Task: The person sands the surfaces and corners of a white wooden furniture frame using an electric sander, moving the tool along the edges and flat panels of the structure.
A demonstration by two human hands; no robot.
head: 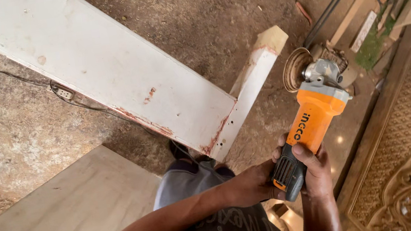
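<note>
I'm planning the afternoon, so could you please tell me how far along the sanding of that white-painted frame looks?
Done: paint is worn to reddish wood only along the edges and corner of the white frame. In hand: the orange angle grinder is gripped by the left hand and right hand, its sanding disc held off the frame, touching nothing. Left: the broad faces remain white, so most of the stripping appears undone.

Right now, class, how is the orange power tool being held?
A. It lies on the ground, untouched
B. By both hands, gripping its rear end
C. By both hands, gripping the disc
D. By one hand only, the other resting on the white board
B: the left hand and right hand both wrap the dark rear end of the orange grinder, whose disc points away, untouched.
</note>
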